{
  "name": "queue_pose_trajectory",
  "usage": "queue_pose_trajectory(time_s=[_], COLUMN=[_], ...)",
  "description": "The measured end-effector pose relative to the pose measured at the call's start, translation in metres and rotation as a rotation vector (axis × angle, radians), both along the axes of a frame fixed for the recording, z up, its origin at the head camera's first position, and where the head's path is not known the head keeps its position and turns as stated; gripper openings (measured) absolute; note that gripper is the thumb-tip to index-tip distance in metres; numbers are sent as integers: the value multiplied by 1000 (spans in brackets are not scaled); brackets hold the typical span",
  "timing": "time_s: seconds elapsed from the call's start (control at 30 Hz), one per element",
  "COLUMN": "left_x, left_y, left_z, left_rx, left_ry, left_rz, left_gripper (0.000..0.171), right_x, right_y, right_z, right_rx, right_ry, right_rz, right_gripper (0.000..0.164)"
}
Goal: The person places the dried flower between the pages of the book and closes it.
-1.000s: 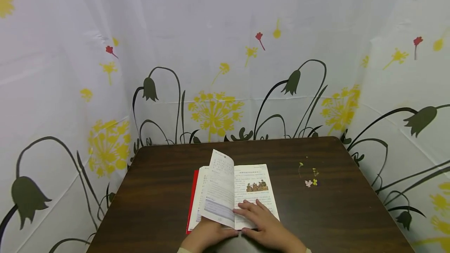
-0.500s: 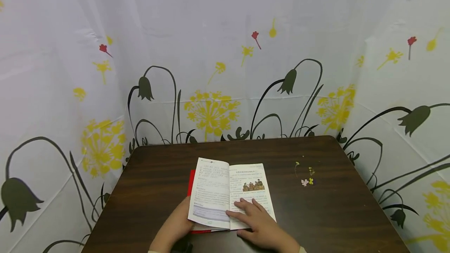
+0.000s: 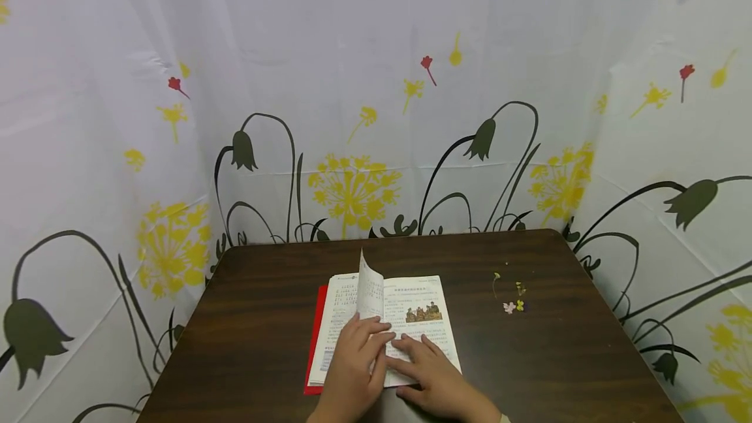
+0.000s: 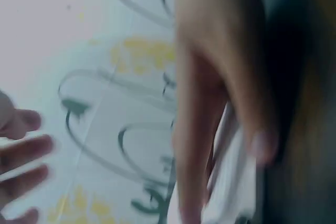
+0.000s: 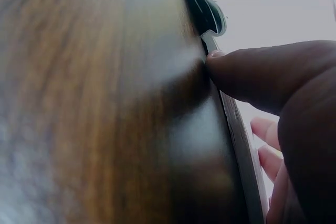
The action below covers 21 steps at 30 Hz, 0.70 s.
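An open book (image 3: 341, 305) with a red cover lies near the front of the table. One page (image 3: 370, 292) stands raised and bent by the spine. Over its lower part lies my left hand (image 3: 355, 364), its fingers reaching right toward the spine. The left wrist view is blurred, with that hand's thumb and fingers extended about white paper (image 4: 236, 171). My right hand (image 3: 435, 371) rests on the lower right page with fingers spread. In the right wrist view its thumb (image 5: 252, 77) touches the book's lower edge (image 5: 239, 140).
Small dried flowers (image 3: 514, 307) and thin sprigs (image 3: 495, 284) lie on the dark wooden table (image 3: 564, 344) to the right of the book. A white curtain (image 3: 352, 51) with printed flowers hangs behind and around the sides.
Half a second ago a page lay over to the left with my left hand at its left edge. Now a page stands raised and that hand is near the spine. The right hand stays put.
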<state>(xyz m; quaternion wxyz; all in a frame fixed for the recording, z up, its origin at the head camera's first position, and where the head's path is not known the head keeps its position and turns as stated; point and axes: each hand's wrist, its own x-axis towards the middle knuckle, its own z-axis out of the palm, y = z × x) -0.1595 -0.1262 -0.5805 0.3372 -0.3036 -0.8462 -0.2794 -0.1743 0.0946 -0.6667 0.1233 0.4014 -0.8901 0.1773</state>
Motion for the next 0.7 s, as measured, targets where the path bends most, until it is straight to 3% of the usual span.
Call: queue_pose_trajectory(time_s=[0.1,0.27,0.37,0.43,0.57,0.7], left_x=[1,-6,-11,-14,-20,-19], left_y=[11,4,-6,-11,-16,-14], left_z=[-10,-46,-61,-64,-64,-64], left_rx=[-89,-250,-239,-202,-188,-215], left_ry=[-95,-414,-603,-690,-757,-738], left_rz=[-42,31,50,37,4,14], left_gripper=[26,37,53,63,84,105], right_x=[1,4,4,3,3,3], right_y=[0,1,0,0,0,3], right_z=[0,2,4,6,11,13], right_rx=[-1,3,9,-2,-58,-112], right_ry=[-28,-94,-90,-79,-86,-97], right_rz=[-16,-7,6,9,15,42], right_gripper=[56,55,61,64,64,53])
